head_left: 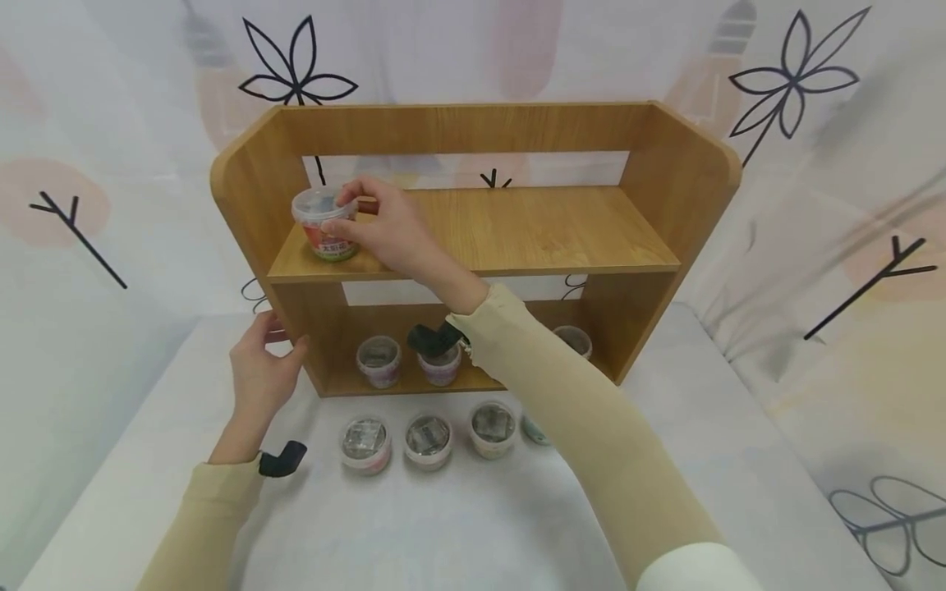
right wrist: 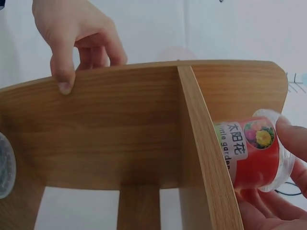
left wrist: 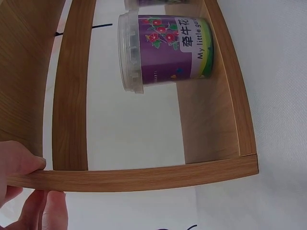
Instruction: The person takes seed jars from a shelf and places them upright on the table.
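My right hand (head_left: 392, 234) pinches a small plastic cup (head_left: 330, 240) by its clear lid, thumb on the near side. The cup has a red label with flowers and is upright at the left end of the upper board (head_left: 517, 230) of a wooden shelf. Lower down, my left hand (head_left: 262, 373) grips the front edge of the shelf's left side panel (left wrist: 144, 179), thumb on one face and fingers on the other. In the left wrist view, a purple-labelled cup (left wrist: 168, 52) stands inside the lower compartment near that panel.
On the lower board are a second purple cup (head_left: 441, 371) and, farther right, another cup (head_left: 573, 338) partly behind my right sleeve. Several lidded cups (head_left: 428, 441) stand in a row on the white table (head_left: 369, 533) before the shelf. A patterned cloth (head_left: 458, 49) hangs behind.
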Demonstrator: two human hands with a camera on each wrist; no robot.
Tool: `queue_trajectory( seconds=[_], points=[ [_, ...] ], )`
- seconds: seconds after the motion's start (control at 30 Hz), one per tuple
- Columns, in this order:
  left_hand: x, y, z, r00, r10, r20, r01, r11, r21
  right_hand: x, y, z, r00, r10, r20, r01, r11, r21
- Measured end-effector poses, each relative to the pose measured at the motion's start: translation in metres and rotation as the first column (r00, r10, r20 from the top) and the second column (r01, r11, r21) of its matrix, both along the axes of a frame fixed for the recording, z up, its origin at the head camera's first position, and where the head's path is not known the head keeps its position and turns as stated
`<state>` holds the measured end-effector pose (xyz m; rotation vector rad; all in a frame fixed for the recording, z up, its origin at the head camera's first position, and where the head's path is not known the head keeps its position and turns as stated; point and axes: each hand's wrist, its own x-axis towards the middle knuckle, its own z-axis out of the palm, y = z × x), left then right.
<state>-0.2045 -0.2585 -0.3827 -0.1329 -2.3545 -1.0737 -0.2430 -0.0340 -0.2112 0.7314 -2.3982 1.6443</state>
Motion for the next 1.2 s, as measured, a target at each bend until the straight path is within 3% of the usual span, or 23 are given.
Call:
queue_trajectory(
  seconds=[0.73,1.2],
  points=[
    [0.0,0.001,0.0,1.0,0.002,-0.013,-0.002,1.0,-0.025,0.005,0.006,-0.002,0.999,-0.027,-0.034,0.024,0.996,-0.088],
    [0.002,0.0,0.001,1.0,0.013,-0.011,-0.014,0.999,-0.029,0.019,0.026,-0.003,0.99,-0.007,-0.138,-0.008,0.994,-0.111]
  ],
)
